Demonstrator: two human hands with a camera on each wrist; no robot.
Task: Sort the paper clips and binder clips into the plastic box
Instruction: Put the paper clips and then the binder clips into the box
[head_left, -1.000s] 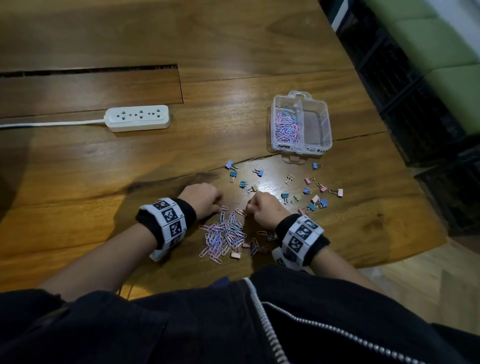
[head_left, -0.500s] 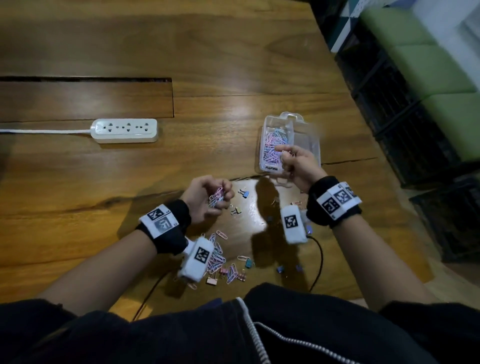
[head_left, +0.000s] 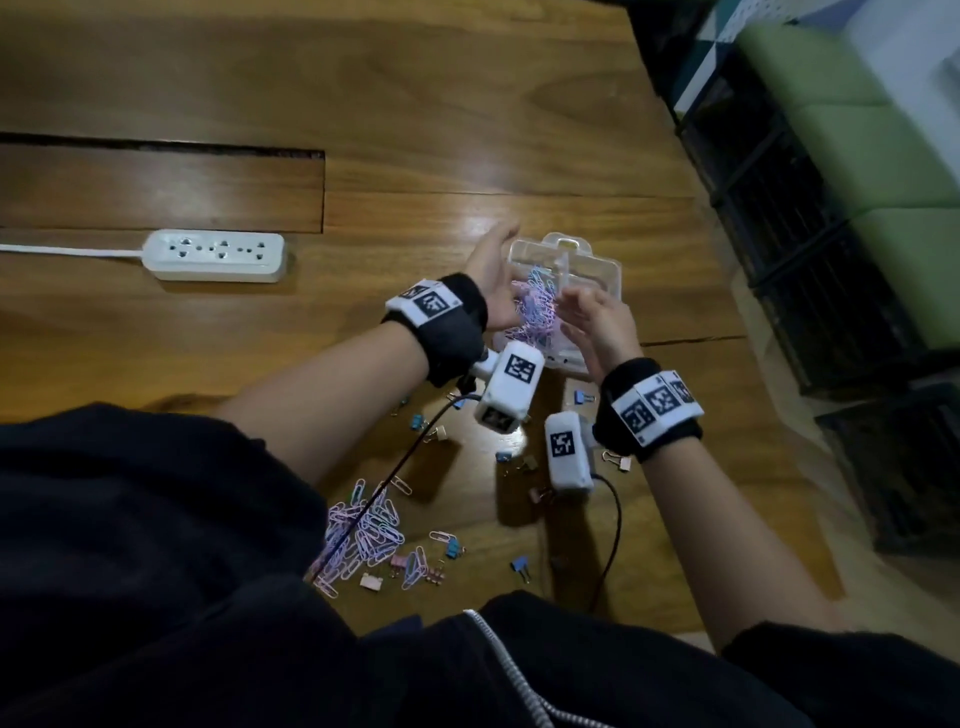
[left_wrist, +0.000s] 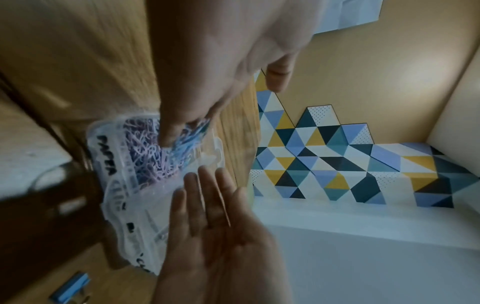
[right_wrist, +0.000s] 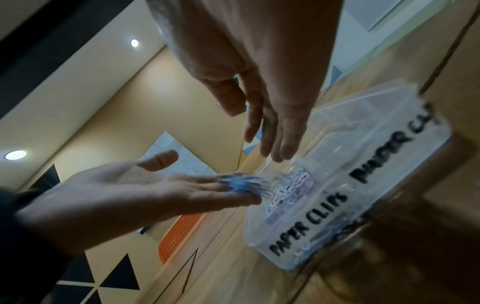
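The clear plastic box (head_left: 597, 270) stands on the wooden table, its near wall lettered "PAPER CLIPS" and "BINDER CL…" (right_wrist: 389, 164). My left hand (head_left: 493, 260) hovers flat and open over the left compartment. Blue paper clips (right_wrist: 241, 183) slide off its fingertips onto the pink and blue clips (head_left: 535, 306) inside. My right hand (head_left: 587, 312) is open beside it over the box, holding nothing I can see. A pile of paper clips (head_left: 363, 530) lies near my body. Binder clips (head_left: 519, 564) lie scattered between the pile and the box.
A white power strip (head_left: 215, 255) lies to the left of the box. Black cables (head_left: 613, 540) hang from the wrist cameras over the loose clips. The table's right edge (head_left: 779, 415) borders dark crates and green cushions.
Both hands have left the pile and moved up to the box. The left hand, which held paper clips half a second ago, has opened over the left compartment. The right hand has opened too.
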